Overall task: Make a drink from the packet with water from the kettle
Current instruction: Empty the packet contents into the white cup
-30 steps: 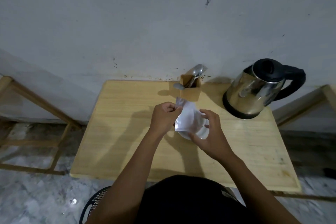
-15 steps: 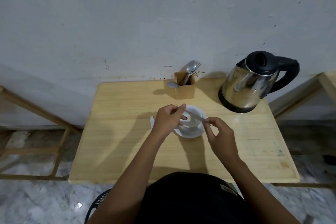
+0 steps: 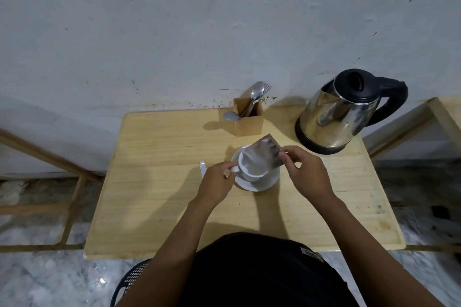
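A white cup (image 3: 250, 171) stands on a white saucer (image 3: 262, 183) in the middle of the wooden table (image 3: 162, 182). My right hand (image 3: 305, 172) pinches a silvery packet (image 3: 265, 154) and tilts it over the cup, its lower end down inside the rim. My left hand (image 3: 218, 182) grips the cup's handle on the left. A torn white strip (image 3: 202, 168) lies on the table beside my left hand. The steel kettle (image 3: 341, 117), with black lid and handle, stands at the back right.
A wooden holder (image 3: 248, 117) with spoons and a fork stands at the back near the wall, and a spoon bowl (image 3: 230, 116) pokes out at its left. Wooden frames flank the table on both sides. The rim of a dark chair shows below me.
The packet went from held up in both hands to tilted over the cup in my right hand alone. My left hand let go and took the cup's handle. A torn strip now lies on the table.
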Demonstrator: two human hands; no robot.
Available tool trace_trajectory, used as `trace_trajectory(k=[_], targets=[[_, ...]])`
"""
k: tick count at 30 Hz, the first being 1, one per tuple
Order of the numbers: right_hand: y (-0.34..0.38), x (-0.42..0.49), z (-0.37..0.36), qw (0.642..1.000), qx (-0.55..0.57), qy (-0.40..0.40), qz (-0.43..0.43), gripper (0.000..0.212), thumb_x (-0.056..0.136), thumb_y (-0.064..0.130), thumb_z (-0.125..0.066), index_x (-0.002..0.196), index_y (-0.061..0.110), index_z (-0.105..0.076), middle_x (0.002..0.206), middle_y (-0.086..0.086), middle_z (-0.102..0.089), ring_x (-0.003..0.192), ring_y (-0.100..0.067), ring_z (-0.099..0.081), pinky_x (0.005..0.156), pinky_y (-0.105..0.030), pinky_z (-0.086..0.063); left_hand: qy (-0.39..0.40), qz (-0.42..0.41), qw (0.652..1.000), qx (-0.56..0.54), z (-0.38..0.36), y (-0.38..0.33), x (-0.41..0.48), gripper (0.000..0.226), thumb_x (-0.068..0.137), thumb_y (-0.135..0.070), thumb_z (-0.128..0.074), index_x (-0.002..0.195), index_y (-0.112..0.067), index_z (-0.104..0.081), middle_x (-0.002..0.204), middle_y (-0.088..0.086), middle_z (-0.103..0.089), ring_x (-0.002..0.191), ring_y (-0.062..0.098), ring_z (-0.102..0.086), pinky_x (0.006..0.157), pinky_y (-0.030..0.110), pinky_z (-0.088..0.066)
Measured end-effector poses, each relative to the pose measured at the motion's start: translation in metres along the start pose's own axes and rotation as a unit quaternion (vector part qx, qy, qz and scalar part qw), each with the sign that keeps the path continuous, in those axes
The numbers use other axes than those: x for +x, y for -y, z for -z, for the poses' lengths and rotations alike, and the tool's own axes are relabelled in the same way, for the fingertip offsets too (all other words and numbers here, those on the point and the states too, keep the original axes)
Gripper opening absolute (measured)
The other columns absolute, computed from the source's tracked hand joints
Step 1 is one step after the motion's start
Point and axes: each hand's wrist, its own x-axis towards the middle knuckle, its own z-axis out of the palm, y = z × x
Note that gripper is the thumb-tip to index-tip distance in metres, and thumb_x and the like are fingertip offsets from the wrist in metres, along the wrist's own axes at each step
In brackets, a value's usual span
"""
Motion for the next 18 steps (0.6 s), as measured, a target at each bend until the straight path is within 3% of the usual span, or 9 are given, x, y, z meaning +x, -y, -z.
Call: trace_trajectory(k=[3, 7, 11, 18], targets=[[0.002, 0.004, 0.0, 1.0, -0.006, -0.012, 0.013, 0.012, 0.094, 0.032, -0.062, 0.099, 0.027, -0.072, 0.086, 0.014, -0.071, 0.081, -0.002, -0.064, 0.069, -0.023, -0.05, -0.006, 0.0, 1.0, -0.009, 0.001, -0.001, 0.002, 0.026, 0.093, -0.014, -0.058, 0.117, -0.009, -0.065, 0.093, 0.012, -0.071, 0.062, 0.004, -0.054, 0.066, -0.013, -0.025], [0.002, 0.007, -0.003, 0.997, -0.032, -0.031, 0.056, 0.009, 0.091, 0.023, -0.067, 0.096, 0.021, -0.075, 0.087, 0.009, -0.07, 0.078, -0.008, -0.061, 0.069, -0.021, -0.047, -0.014, -0.005, 1.0, -0.017, -0.001, 0.001, 0.005, 0.027, 0.092, -0.012, -0.058, 0.118, -0.009, -0.065, 0.106, 0.01, -0.072, 0.089, 0.013, -0.06, 0.068, -0.014, -0.024], [0.002, 0.013, -0.005, 0.996, -0.049, -0.024, 0.074, 0.01, 0.09, 0.023, -0.068, 0.096, 0.021, -0.076, 0.087, 0.01, -0.067, 0.073, -0.007, -0.059, 0.066, -0.01, -0.039, -0.012, 0.002, 0.999, -0.037, -0.002, 0.003, 0.005, 0.025, 0.092, -0.011, -0.057, 0.116, -0.01, -0.065, 0.105, 0.01, -0.072, 0.092, 0.013, -0.062, 0.067, -0.013, -0.027], [0.001, 0.024, -0.01, 0.986, -0.114, -0.024, 0.116, 0.009, 0.086, 0.023, -0.073, 0.093, 0.022, -0.078, 0.084, 0.007, -0.07, 0.072, -0.011, -0.056, 0.069, -0.035, -0.051, -0.01, -0.001, 0.998, -0.059, -0.003, 0.002, 0.003, 0.023, 0.093, -0.009, -0.056, 0.114, -0.005, -0.066, 0.104, 0.013, -0.072, 0.089, 0.019, -0.065, 0.061, -0.019, -0.009]])
